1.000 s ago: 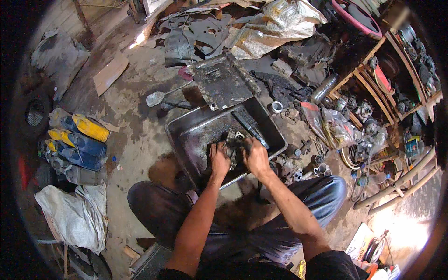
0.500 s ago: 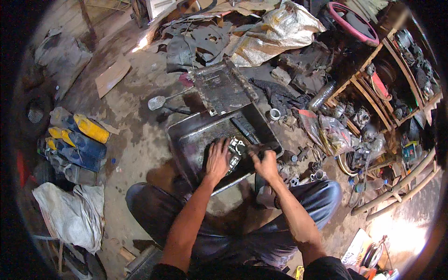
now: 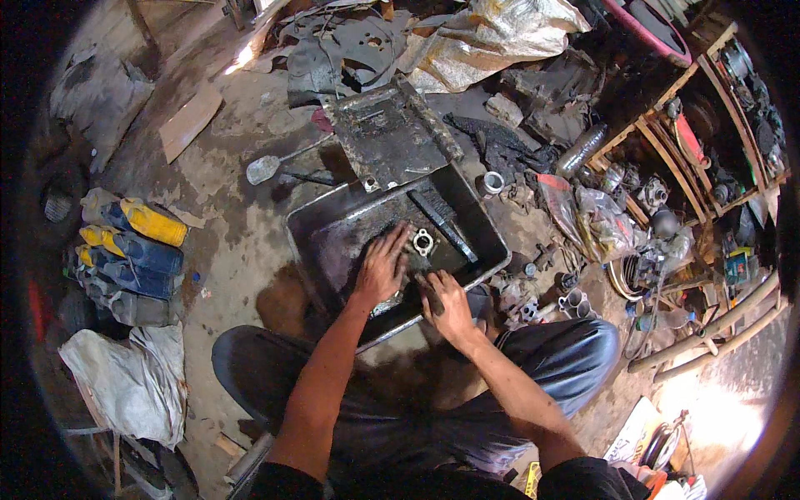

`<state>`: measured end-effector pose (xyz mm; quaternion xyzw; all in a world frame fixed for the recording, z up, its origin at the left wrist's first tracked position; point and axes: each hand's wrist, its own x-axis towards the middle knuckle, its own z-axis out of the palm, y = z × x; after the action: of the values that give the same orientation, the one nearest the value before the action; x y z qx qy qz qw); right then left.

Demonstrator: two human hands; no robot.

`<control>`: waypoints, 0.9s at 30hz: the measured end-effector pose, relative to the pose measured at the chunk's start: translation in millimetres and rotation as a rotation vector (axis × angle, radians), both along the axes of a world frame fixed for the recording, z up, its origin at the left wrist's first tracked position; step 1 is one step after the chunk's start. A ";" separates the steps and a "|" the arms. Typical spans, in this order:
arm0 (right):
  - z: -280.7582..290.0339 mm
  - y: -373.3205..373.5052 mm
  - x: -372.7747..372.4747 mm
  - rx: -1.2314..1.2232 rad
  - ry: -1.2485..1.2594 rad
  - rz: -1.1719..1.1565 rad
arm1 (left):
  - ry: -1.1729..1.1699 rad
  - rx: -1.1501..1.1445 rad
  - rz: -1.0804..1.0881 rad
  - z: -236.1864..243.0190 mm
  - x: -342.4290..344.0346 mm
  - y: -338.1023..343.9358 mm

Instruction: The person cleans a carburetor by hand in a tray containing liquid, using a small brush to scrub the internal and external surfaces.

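A silvery metal engine part with a holed round flange (image 3: 422,242) rests in a black rectangular tray (image 3: 506,260) between my knees. My left hand (image 3: 382,265) lies over its left side, gripping it with fingers stretched forward; much of the part's body is hidden beneath. Close by on the right, my right hand (image 3: 447,307) is closed around a dark narrow tool (image 3: 425,279), whose end meets the part. The tool's kind does not show clearly. A long black bar-shaped object (image 3: 442,225) lies in the right half of the tray.
A grimy metal plate (image 3: 390,137) leans over the tray's far edge. Beyond its left side lies a flat scoop-like tool (image 3: 263,171). Yellow and blue containers (image 3: 146,246) stand left; a metal cup (image 3: 492,182), loose engine parts (image 3: 575,304) and a wooden rack (image 3: 650,125) are right.
The right hand with its dark tool has moved left and nearer to me. The metal part has turned so that its flange faces up. The whole view has shifted slightly.
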<state>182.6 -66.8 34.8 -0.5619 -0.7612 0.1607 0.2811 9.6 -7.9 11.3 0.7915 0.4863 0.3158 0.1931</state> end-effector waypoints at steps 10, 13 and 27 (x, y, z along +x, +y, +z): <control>37.3 39.6 3.0 -0.245 0.042 -0.073 | 0.275 0.007 -0.210 17.1 -20.2 4.8; 33.1 32.6 -7.1 -0.052 0.072 0.078 | 0.338 0.007 -0.287 17.9 -22.8 8.7; 26.8 25.3 11.3 -0.016 -0.050 -0.067 | 0.240 -0.192 -0.216 16.0 -3.1 -2.8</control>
<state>193.9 -41.5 61.6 -0.5931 -0.7474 0.1432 0.2628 6.5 -10.7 27.3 0.8489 0.4461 0.1489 0.2412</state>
